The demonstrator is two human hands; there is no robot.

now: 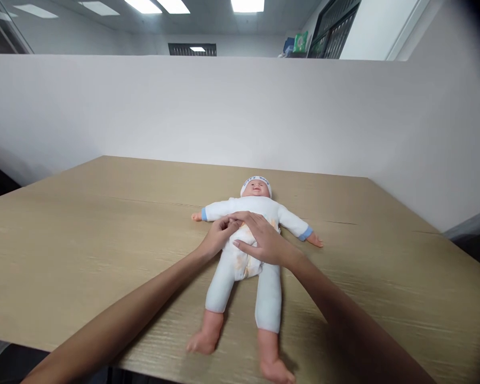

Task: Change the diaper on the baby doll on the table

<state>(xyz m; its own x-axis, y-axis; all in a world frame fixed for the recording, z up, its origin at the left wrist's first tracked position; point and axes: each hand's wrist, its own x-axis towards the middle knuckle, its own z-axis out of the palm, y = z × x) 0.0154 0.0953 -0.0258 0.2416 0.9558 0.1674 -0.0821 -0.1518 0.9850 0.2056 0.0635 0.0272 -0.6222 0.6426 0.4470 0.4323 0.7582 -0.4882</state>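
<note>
A baby doll (254, 205) in a white suit with blue cuffs and a white cap lies on its back, head away from me and legs toward me. Around its hips is a white diaper (246, 266) with pale orange prints. At the diaper's left waist edge, my left hand (219, 236) has its fingers curled and its thumb closed against them; the exact grip is partly hidden. My right hand (266, 240) rests across the diaper's front, fingers stretched toward the left hand and thumb apart. Its fingertips meet the left fingers at the waist.
The doll lies on a wide wooden table (104, 240). A white partition wall (184, 106) rises behind the table's far edge. Dark objects, perhaps chairs, show beside the table at the left and right. Beyond the wall, a green package (300, 41) is visible.
</note>
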